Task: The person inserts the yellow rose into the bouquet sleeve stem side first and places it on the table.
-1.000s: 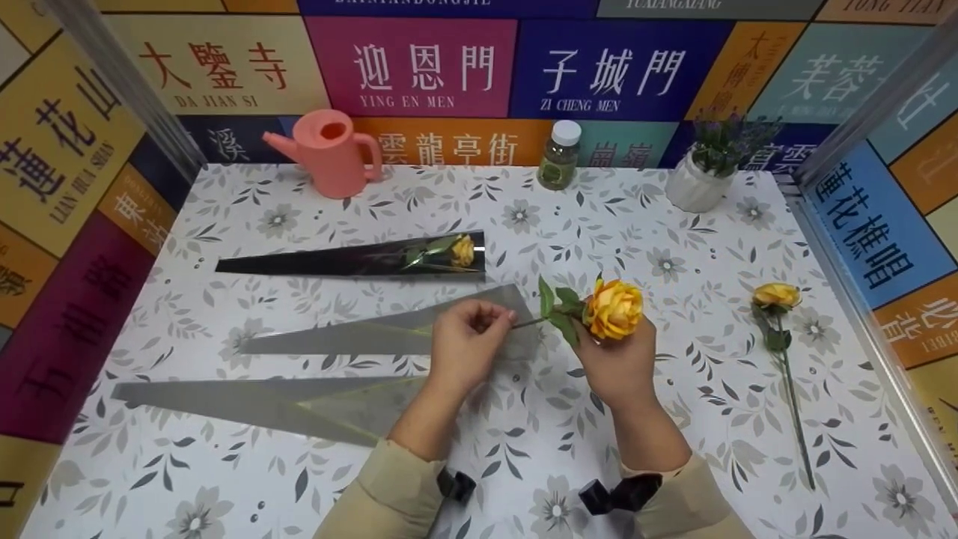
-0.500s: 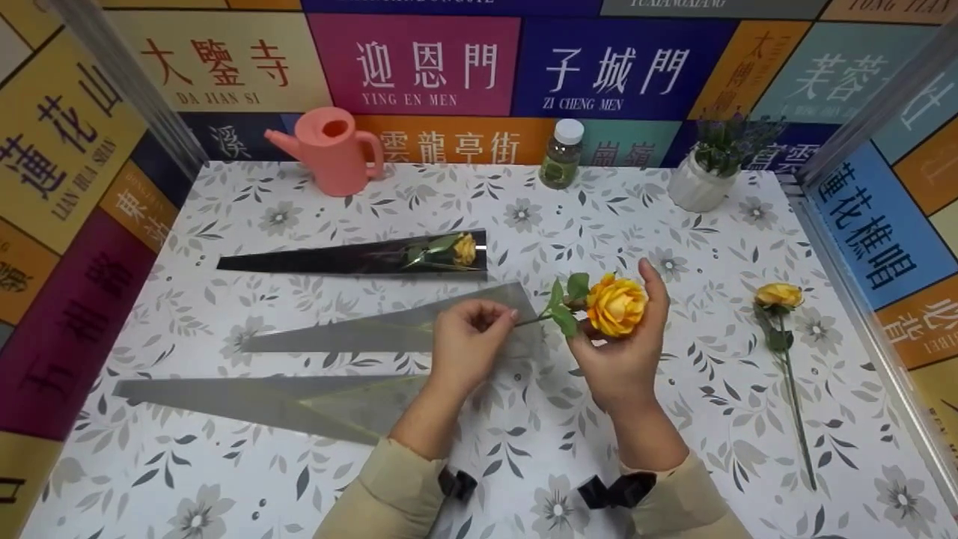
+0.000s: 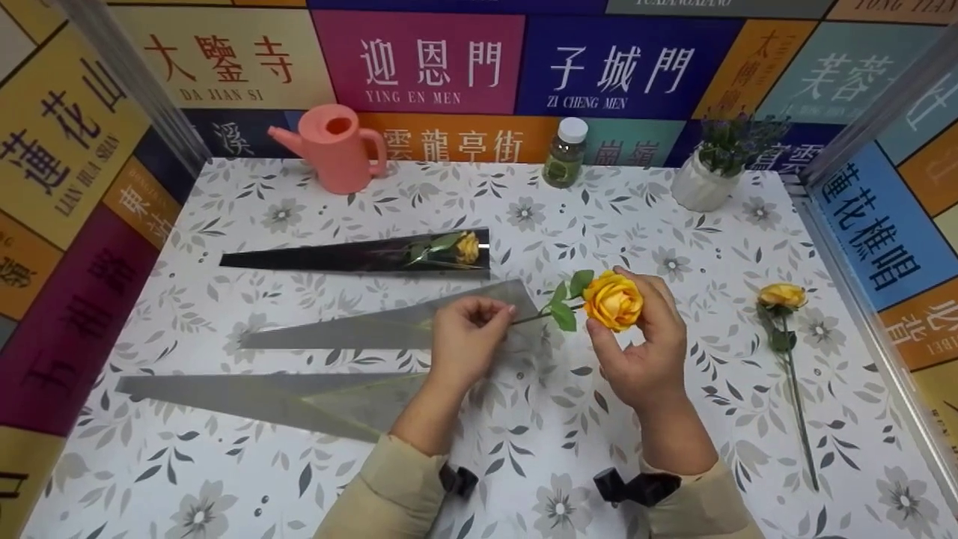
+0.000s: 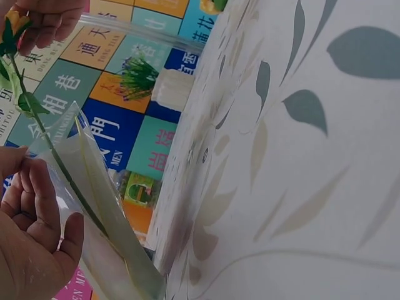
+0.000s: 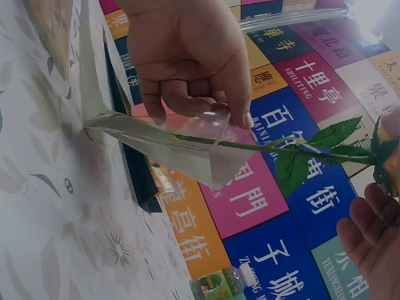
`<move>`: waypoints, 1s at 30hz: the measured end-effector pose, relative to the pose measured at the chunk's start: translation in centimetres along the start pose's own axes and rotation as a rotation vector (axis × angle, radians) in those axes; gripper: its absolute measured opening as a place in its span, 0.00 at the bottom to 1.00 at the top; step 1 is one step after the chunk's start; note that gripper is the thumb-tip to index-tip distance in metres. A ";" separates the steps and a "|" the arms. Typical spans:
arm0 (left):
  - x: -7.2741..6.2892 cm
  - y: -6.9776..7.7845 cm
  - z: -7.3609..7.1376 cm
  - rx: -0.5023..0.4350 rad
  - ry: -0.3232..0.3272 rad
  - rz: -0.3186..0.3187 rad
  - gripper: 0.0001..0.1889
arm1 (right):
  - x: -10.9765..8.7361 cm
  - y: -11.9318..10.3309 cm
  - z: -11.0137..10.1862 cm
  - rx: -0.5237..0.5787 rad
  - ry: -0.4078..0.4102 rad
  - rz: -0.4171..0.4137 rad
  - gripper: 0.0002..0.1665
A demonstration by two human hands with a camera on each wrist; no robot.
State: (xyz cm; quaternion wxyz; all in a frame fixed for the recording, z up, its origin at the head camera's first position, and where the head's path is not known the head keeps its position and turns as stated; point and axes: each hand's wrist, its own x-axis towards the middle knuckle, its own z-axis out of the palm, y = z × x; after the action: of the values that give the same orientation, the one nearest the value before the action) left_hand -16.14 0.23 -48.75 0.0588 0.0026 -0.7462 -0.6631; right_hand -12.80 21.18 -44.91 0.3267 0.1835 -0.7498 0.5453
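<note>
My left hand (image 3: 470, 344) pinches the mouth of a clear tapered flower sleeve (image 3: 352, 326) between thumb and fingers. A yellow rose (image 3: 614, 301) has its bloom in my right hand (image 3: 650, 355), with the thumb at the near side and fingers behind. Its green stem (image 4: 75, 186) runs down inside the sleeve, as the left wrist view shows. The leaves (image 5: 294, 169) stay outside, between the sleeve's mouth and the bloom. In the right wrist view the sleeve's rim (image 5: 225, 169) stands lifted above the table.
Another flat clear sleeve (image 3: 224, 397) lies nearer, partly under the left forearm. Beyond is a black-backed sleeve (image 3: 314, 257) with a yellow rose inside. A loose rose (image 3: 783, 296) lies at right. A pink watering can (image 3: 333, 153), jar (image 3: 563, 157) and potted plant (image 3: 703, 183) line the back.
The right hand has shifted from beneath the bloom to its right side, opening its fingers and then gripping the bloom. The rose has turned slightly; the left hand keeps its pinch.
</note>
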 end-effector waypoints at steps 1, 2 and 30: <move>0.0 0.0 0.0 -0.004 -0.001 0.000 0.04 | 0.1 0.0 -0.1 -0.001 0.016 -0.004 0.34; 0.0 0.0 0.0 -0.007 -0.002 0.000 0.04 | 0.1 0.0 -0.1 0.001 0.029 -0.011 0.34; 0.1 0.3 -0.5 0.004 -0.021 0.011 0.04 | 0.5 0.5 -1.1 -0.019 -0.209 -0.067 0.25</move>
State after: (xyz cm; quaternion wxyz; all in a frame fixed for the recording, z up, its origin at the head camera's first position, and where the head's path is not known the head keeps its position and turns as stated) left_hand -16.17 -0.19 -48.38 0.0547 -0.0082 -0.7483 -0.6611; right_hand -13.15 22.41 -44.75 0.2665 0.2614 -0.7783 0.5048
